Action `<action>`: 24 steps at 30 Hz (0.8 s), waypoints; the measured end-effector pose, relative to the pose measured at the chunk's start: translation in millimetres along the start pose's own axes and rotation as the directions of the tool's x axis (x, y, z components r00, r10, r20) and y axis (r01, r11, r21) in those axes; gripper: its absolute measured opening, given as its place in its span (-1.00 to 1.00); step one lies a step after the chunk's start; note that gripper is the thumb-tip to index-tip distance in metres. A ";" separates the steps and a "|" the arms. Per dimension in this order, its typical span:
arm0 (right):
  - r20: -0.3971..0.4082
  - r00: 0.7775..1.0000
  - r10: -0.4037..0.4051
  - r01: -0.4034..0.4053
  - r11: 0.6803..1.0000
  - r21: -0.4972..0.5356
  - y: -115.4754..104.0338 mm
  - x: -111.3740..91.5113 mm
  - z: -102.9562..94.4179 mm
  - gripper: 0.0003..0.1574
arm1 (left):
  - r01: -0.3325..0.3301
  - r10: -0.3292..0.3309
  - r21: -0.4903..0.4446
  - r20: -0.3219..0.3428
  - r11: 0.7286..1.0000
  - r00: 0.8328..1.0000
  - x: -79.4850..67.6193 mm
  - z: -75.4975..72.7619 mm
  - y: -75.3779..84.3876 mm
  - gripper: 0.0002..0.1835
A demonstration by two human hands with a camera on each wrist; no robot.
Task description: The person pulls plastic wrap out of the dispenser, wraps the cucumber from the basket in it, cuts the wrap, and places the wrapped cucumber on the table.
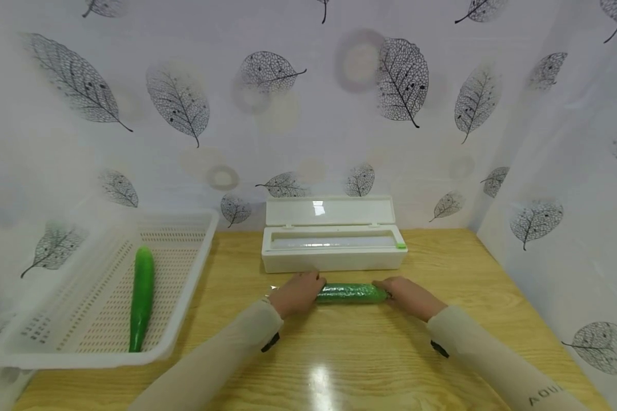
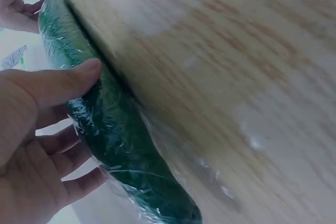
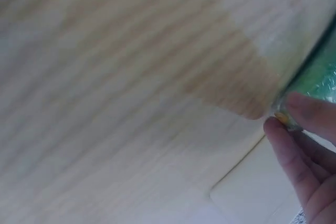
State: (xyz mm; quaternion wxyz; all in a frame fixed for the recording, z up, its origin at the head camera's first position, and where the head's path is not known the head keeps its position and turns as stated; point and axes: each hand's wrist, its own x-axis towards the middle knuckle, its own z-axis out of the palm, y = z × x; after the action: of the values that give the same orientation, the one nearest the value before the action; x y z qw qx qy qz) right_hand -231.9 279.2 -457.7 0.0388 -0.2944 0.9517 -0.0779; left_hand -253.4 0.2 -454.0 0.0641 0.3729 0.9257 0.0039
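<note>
A green cucumber wrapped in clear, shiny cling film lies crosswise between the two hands, low over the table. My left hand grips its left part; the left wrist view shows the thumb across the wrapped cucumber and the fingers curled on its far side. Loose film spreads from the lower end there. My right hand pinches the other end, where thumb and fingertip close on the film around a small yellowish tip. Part of the cucumber's left end is hidden behind the left hand in the head view.
Behind the hands stands a white cling film box, its lid raised and a green slider at its right. To the left, a white plastic basket holds an unwrapped cucumber. Leaf-patterned curtain borders the wooden table.
</note>
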 end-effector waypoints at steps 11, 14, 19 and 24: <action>-0.037 0.999 0.021 -0.026 0.989 -0.146 -4.9 -7.5 -2.1 -0.62 | -0.014 0.016 -0.097 0.019 0.995 1.000 10.1 -6.5 -3.4 -0.71; -0.045 0.999 0.029 -0.034 0.990 -0.134 -4.2 -8.2 -4.2 -0.64 | 0.021 -0.013 -0.160 0.049 0.987 0.999 9.3 -10.2 -1.5 -0.71; -0.052 0.999 0.006 -0.010 0.996 -0.089 -2.4 -7.8 -5.3 -0.63 | 0.060 -0.049 -0.132 0.083 0.989 0.995 7.5 -12.6 4.1 -0.77; -0.049 0.999 -0.003 -0.001 0.998 -0.068 -1.3 -6.0 -4.2 -0.61 | 0.018 -0.018 0.031 0.006 0.999 1.000 3.1 -12.6 8.6 -0.63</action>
State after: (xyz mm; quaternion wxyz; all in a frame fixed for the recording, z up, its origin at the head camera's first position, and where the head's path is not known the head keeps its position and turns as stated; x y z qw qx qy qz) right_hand -226.8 282.1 -453.2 0.0054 -0.2940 0.9544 -0.0526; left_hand -251.3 9.1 -441.4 0.0614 0.3655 0.9287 -0.0120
